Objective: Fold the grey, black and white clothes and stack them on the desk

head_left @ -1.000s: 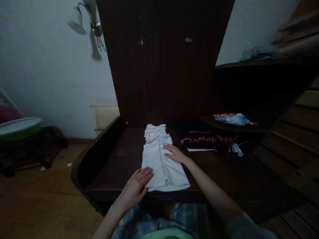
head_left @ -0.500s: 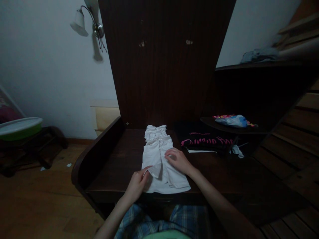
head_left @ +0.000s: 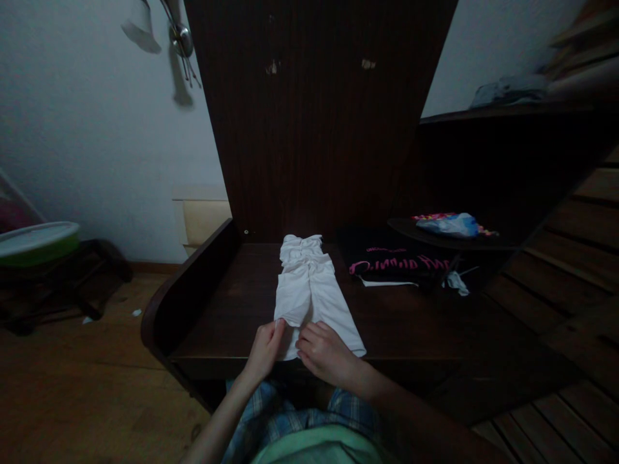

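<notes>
A white garment (head_left: 319, 293) lies lengthwise on the dark wooden desk top (head_left: 227, 322), its far end gathered in ruffled folds and its wide hem at the near edge. Part of its left side is turned over as a flap. My left hand (head_left: 267, 345) pinches the flap's near left corner between thumb and fingers. Close beside it, my right hand (head_left: 323, 348) rests low on the cloth, its curled fingers closed on the fabric by the flap's near right edge. The fingertips of the right hand are partly hidden.
Right of the garment lies a black cloth item with pink lettering (head_left: 401, 263). A small shelf (head_left: 498, 243) above it carries a blue and white plastic packet (head_left: 452, 225). A raised side panel (head_left: 188, 277) bounds the desk at left. A green basin (head_left: 41, 248) stands farther left.
My right hand has moved down and left, from the garment's right side to beside my left hand. The flap, raised before, now lies flatter. The view has tilted down slightly.
</notes>
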### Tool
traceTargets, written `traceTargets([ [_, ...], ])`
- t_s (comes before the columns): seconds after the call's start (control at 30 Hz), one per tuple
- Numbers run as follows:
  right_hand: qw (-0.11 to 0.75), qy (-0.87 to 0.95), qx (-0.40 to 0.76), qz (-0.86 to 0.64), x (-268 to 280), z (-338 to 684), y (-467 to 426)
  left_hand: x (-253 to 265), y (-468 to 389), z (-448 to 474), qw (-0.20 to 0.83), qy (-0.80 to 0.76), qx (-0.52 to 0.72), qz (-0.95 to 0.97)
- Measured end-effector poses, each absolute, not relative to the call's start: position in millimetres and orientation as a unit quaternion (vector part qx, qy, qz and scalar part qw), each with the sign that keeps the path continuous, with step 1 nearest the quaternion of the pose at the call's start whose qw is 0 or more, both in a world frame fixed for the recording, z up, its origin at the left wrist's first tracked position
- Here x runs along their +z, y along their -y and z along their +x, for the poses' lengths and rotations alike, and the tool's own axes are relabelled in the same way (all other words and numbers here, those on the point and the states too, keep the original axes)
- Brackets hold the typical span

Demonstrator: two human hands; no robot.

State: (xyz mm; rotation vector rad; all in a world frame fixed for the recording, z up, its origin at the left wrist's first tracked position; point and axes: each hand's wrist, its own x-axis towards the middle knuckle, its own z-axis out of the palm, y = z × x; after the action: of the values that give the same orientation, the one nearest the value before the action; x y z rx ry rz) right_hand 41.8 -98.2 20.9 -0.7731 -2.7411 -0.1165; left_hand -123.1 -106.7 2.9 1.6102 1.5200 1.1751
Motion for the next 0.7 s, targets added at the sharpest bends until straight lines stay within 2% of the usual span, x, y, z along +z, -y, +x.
traceTargets([
  [0.3, 0.146, 0.939, -0.044, -0.308, 17, 36, 94, 0, 106, -126, 0.312, -0.563, 0.468, 0.606],
  [0.7, 0.1, 0.946, -0.019, -0.307, 27, 46, 90, -2, 105, -128, 0.331, -0.559, 0.48, 0.59],
])
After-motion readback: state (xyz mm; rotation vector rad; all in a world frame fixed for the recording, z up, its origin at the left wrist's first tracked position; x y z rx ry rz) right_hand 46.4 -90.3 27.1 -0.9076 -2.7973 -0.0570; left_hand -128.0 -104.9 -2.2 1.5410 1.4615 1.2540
